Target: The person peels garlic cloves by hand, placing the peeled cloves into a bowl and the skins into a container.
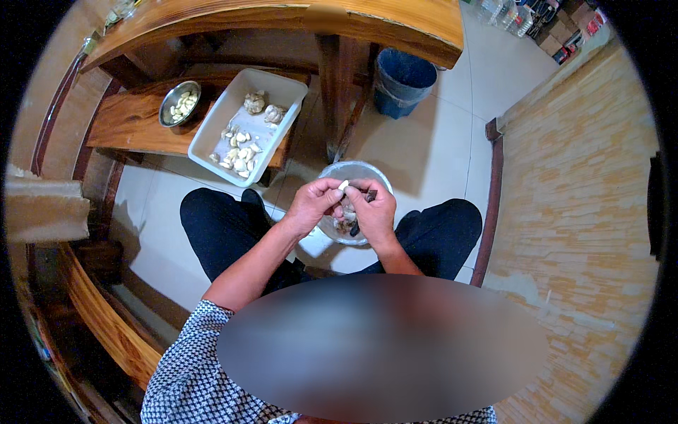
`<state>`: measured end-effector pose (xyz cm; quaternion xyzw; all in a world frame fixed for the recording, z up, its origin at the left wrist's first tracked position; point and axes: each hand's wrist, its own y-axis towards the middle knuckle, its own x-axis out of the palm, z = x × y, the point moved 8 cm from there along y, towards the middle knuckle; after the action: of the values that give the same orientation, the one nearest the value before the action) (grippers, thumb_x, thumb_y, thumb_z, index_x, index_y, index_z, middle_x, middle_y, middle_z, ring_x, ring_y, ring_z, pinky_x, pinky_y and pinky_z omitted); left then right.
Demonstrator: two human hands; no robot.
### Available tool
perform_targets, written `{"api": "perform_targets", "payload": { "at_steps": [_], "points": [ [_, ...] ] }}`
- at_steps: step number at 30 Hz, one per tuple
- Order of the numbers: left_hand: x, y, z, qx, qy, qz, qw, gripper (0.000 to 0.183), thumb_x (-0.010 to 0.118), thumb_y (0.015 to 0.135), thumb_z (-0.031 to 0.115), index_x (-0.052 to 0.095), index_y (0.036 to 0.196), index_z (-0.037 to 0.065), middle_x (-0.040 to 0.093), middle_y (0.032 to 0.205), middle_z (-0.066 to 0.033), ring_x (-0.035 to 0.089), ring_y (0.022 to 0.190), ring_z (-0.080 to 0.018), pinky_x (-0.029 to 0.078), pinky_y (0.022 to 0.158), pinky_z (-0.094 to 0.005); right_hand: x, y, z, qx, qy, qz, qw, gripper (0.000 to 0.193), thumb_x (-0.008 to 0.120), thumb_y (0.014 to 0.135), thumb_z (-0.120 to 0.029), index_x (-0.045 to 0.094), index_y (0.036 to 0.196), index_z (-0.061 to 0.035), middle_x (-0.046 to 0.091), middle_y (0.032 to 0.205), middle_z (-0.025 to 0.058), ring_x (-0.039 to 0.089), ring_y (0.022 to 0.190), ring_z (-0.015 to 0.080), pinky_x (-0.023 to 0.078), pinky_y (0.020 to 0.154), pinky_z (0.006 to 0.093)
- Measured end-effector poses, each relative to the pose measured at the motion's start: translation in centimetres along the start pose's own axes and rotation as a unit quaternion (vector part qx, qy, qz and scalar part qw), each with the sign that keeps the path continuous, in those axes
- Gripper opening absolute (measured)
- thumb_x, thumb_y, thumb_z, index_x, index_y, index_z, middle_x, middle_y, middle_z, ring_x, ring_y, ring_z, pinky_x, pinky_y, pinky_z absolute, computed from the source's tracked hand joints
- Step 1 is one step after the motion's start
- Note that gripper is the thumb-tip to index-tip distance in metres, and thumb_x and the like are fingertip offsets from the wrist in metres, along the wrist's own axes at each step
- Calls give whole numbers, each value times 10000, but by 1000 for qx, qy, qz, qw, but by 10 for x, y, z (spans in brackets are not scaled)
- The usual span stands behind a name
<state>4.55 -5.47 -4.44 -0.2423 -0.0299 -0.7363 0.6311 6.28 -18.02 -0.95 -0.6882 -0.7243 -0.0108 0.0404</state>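
Note:
A pale garlic clove (344,185) is pinched between the fingertips of both hands. My left hand (311,205) holds it from the left, fingers closed. From the other side my right hand (376,215) meets it with thumb and fingers. Tucked in that same hand is a small dark-handled tool (355,230); its kind is partly hidden by the fingers. Directly below the hands stands a round whitish bucket (378,169) with peelings inside. To the left, a white plastic tub (203,141) holds two garlic bulbs (254,102) and several loose cloves (241,159).
A metal bowl (164,119) of peeled cloves sits beside the tub on a low wooden bench (116,120). Beyond is a wooden table (268,18), with a blue bin (399,102) near its right leg. A patterned wall panel (565,233) rises at the right.

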Motion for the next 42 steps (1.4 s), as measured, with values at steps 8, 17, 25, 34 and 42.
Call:
{"api": "perform_targets", "payload": {
  "at_steps": [8, 17, 25, 34, 42],
  "points": [
    [0, 2, 1, 9, -11, 8, 1000, 266, 466, 952, 268, 571, 1004, 29, 579, 722, -38, 562, 599, -107, 505, 584, -262, -3, -3, 9, -84, -74, 43, 993, 127, 691, 748, -54, 638, 855, -13, 633, 780, 78, 602, 701, 135, 484, 619, 265],
    [13, -1, -2, -42, -140, -37, 989, 340, 408, 963, 336, 549, 970, 27, 585, 729, -60, 568, 590, -124, 529, 600, -292, -3, -4, 7, -36, -35, 20, 999, 166, 653, 782, -31, 603, 936, 6, 613, 739, 58, 590, 639, 107, 484, 593, 253],
    [0, 2, 1, 4, -5, -39, 999, 254, 478, 945, 278, 564, 966, 40, 597, 739, -34, 572, 607, -96, 508, 602, -249, 3, -1, -1, -67, -56, -32, 996, 238, 629, 818, -60, 604, 1046, 3, 628, 847, 44, 560, 715, 79, 468, 668, 229],
    [11, -4, 8, -25, -93, -61, 993, 214, 492, 935, 221, 557, 977, 21, 596, 759, -50, 575, 614, -113, 542, 611, -303, -8, 4, 3, -14, -162, -35, 986, 324, 724, 744, -207, 600, 957, 4, 634, 896, 147, 625, 762, 234, 492, 674, 332],
    [16, -8, 16, -12, -77, -61, 995, 162, 547, 903, 147, 555, 987, 9, 599, 817, -57, 575, 625, -112, 558, 604, -300, 0, -3, -26, -174, -242, -80, 951, 353, 618, 826, -261, 511, 1008, 21, 568, 964, 207, 570, 882, 361, 453, 768, 414]
  ]
}}
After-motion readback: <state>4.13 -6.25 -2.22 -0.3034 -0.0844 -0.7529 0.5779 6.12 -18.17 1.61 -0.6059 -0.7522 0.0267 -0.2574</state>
